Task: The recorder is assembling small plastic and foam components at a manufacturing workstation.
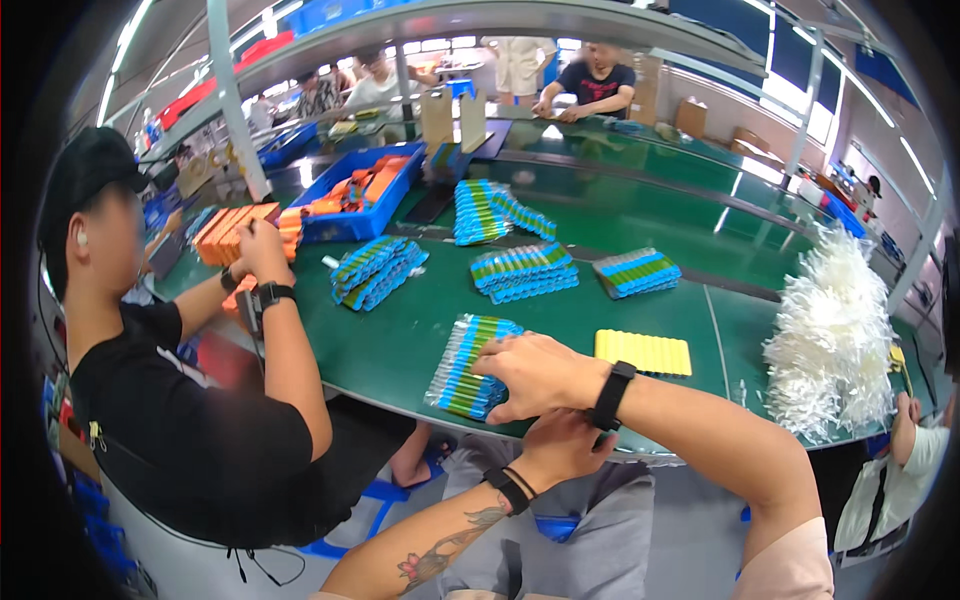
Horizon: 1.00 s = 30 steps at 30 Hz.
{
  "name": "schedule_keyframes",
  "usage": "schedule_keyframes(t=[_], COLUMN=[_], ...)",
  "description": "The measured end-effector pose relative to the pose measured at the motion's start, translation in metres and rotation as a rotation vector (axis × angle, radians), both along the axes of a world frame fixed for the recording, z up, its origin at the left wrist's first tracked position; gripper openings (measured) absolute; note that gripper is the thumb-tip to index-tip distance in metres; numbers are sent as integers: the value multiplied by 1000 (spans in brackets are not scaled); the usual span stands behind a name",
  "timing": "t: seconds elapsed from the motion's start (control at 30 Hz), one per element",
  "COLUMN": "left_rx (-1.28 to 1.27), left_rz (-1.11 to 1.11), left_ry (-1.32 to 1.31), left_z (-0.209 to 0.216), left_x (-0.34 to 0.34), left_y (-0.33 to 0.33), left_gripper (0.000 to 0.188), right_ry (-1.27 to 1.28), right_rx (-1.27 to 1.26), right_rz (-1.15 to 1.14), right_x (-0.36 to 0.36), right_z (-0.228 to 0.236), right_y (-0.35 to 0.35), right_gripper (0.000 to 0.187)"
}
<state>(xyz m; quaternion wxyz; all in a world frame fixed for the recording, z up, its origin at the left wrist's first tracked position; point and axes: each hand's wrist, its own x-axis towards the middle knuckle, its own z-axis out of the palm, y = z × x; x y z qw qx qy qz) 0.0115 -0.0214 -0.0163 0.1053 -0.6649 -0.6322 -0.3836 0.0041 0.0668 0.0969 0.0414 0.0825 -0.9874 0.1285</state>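
A pack of blue and green cylinders in clear wrap, apparently battery cells (462, 372), lies near the front table edge. My right hand (535, 372) reaches across from the right, its fingers and thumb bent around the right end of this battery pack. Below my right wrist, close to the table edge, is my left hand (565, 445), with its fingers curled; what they hold, if anything, is hidden. A yellow ribbed pack (643, 352) lies right of my right hand. Farther back are similar blue and green packs (525, 272), (637, 272), some stacked.
A heap of white plastic strips (830, 335) stands at the right. On the left, a co-worker (200, 400) handles orange packs (235, 235) beside a blue bin (360, 195) of orange pieces. Another person (597, 85) works across the green table (640, 200). A shelf (560, 25) spans above.
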Motion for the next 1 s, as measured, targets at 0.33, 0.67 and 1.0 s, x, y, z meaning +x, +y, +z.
schedule_keyframes(t=[0.33, 0.67, 1.0], left_rx=[128, 31, 150], left_rz=[-51, -170, 354], left_ry=[49, -137, 117], left_z=[-10, -14, -20], left_x=[-8, -10, -83], left_y=[-2, -22, -81], left_gripper=[28, 19, 45], right_ry=[-175, -247, -61], right_rx=[21, 73, -119], right_rz=[30, 86, -10], right_x=[-30, -32, -21], right_z=[-25, -17, -50], right_y=[-4, 1, 13], right_gripper=[50, 40, 24])
